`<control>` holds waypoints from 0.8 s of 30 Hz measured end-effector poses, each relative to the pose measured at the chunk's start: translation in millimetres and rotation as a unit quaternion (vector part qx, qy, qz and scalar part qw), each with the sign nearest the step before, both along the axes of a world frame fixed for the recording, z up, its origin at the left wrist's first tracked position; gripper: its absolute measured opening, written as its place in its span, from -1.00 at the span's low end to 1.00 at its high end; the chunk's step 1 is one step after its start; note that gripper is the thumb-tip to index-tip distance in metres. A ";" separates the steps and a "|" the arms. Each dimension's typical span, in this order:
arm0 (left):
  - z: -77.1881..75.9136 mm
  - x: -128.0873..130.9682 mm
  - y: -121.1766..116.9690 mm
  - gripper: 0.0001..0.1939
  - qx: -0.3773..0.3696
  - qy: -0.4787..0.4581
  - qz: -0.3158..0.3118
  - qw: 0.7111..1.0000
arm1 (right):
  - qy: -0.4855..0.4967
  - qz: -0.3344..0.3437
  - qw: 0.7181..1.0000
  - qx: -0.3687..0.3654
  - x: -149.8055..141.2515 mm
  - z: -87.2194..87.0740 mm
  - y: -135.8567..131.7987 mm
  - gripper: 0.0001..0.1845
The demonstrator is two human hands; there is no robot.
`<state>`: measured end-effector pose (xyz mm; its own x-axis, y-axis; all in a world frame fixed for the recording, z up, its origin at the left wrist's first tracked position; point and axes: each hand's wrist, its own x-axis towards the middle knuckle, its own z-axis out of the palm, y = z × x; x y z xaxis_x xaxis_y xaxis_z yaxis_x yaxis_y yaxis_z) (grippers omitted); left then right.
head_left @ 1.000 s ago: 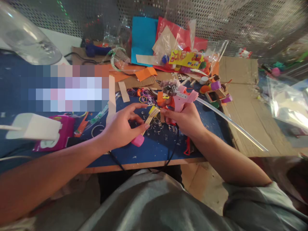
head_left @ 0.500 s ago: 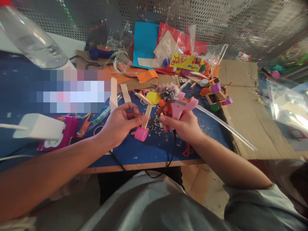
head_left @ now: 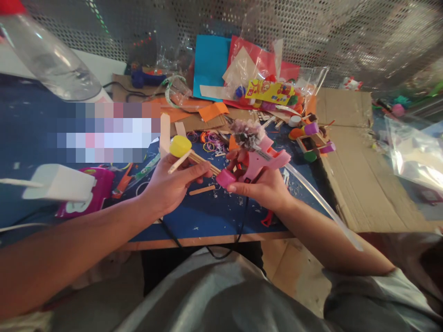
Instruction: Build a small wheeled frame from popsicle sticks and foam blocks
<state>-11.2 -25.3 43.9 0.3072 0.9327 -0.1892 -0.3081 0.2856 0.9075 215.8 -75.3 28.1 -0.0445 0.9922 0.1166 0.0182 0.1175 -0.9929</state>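
My left hand (head_left: 180, 182) pinches a small bundle of wooden sticks (head_left: 201, 161). A yellow bottle cap (head_left: 180, 145) sits at the bundle's upper left end and a pink cap (head_left: 225, 178) at its lower right end. One stick juts out crosswise near the yellow cap. My right hand (head_left: 263, 184) is wrapped round a pink hot glue gun (head_left: 258, 163), and its thumb and fingertips are at the pink cap. Grey fluffy material covers the gun's front part. A clear glue stick (head_left: 321, 203) sticks out from the gun's back.
A built piece of sticks and coloured caps (head_left: 311, 138) stands at the right by the cardboard (head_left: 349, 184). At the left are a water bottle (head_left: 55, 60), a white plug (head_left: 57, 182) and a magenta socket block (head_left: 93, 184). Craft bags and coloured paper (head_left: 212, 64) lie behind.
The stick bundle has turned, so the yellow cap has swung left and the pink cap has come up to my right hand. The glue gun has shifted slightly to the right.
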 end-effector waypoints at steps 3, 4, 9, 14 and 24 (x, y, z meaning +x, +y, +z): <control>-0.6 -0.4 -1.2 -0.35 -0.002 -0.026 0.000 1.000 | -0.037 0.014 0.999 0.024 0.0 -0.1 0.2 -0.24; -1.0 -0.8 -1.3 -0.32 0.001 -0.032 -0.002 0.999 | -0.044 0.011 0.998 0.037 -0.3 0.3 0.2 -0.29; -4.1 -4.8 -0.5 -0.25 0.041 -0.014 -0.037 0.998 | -0.009 -0.030 0.998 0.060 -0.1 1.0 1.6 -0.45; -0.3 -9.3 -5.1 -0.24 0.139 0.040 -0.065 0.987 | 0.145 -0.088 0.985 -0.038 2.3 1.2 11.8 -0.31; 10.6 -17.5 -16.6 -0.33 0.137 -0.025 -0.197 0.970 | 0.182 -0.036 0.974 -0.127 8.5 1.2 23.7 -0.27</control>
